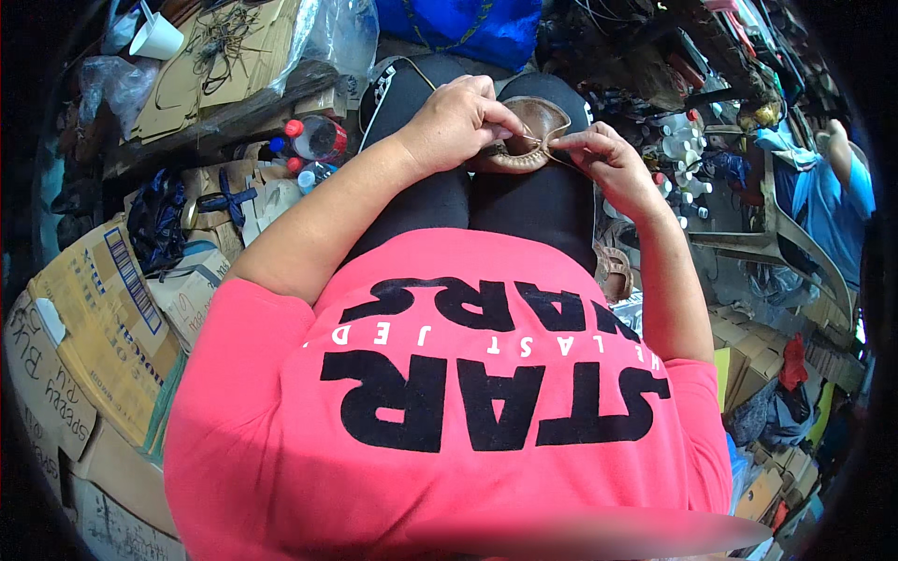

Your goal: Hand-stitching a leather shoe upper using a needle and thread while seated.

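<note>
Cardboard boxes (103, 318) lined the left side of the frame, and flat cardboard sheets (178, 93) occupied the upper left, with a white cup (157, 39) beside them. One large blue bag (463, 28) stood at the top centre. Bottles with red caps (318, 138) lay left of my legs; clear bottles (683, 142) were grouped at the upper right. My pink shirt (468, 467) filled the lower centre.

Work position: the brown leather piece (545, 117), cupped in form, with a thick puckered rim, sat on my black trousers (533, 201), slightly above and right of the frame's centre.

Left hand (463, 122): placed over the left part of the piece, knuckles up, thumb and forefinger narrowed to a pinch on a pale thread (532, 139) at the cupped opening. Whether a needle was also gripped was too small to tell.

Right hand (617, 168): placed at the piece's right side, forefinger extended to the rim. I could not tell whether its fingertips were closed on anything.

A second brown piece (614, 271) lay beside my thigh, right of centre.
</note>
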`<state>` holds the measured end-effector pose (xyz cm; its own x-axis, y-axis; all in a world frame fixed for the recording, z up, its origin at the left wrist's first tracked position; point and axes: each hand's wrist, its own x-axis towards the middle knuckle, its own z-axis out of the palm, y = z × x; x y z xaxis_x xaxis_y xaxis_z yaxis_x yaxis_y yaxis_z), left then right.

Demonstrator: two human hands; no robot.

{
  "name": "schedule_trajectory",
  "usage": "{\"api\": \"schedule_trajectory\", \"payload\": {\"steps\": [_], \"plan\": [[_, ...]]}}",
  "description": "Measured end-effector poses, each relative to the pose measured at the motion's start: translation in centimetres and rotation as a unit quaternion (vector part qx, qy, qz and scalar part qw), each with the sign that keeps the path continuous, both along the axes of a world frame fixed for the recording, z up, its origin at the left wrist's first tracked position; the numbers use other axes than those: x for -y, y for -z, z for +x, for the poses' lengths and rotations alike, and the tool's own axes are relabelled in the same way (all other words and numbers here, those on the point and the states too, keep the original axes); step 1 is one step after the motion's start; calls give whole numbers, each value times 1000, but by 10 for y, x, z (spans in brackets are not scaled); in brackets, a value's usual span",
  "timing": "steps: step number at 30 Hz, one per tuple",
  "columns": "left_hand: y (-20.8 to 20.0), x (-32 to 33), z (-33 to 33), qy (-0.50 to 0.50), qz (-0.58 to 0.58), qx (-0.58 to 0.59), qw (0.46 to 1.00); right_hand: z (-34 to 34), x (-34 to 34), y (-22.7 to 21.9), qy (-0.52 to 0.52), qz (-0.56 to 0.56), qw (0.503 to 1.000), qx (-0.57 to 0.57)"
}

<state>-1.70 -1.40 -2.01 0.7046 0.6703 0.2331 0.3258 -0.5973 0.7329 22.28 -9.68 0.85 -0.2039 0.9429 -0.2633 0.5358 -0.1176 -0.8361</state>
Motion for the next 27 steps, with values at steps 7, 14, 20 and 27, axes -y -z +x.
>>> {"api": "schedule_trajectory", "payload": {"steps": [7, 14, 20, 27], "plan": [[6, -1, 2, 12, 40, 31, 999, 1, -2, 2, 11, -19, 999, -24], [6, -11, 15, 69, -48, 21, 996, 6, -6, 6, 0, -47, 996, -81], [-4, -15, 14, 126, 29, 4, 992, 2, -2, -1, -7, -28, 998, -48], [5, 2, 17, 19, -292, 56, 955, -5, 0, 11, 100, -86, 973, -192]]}}
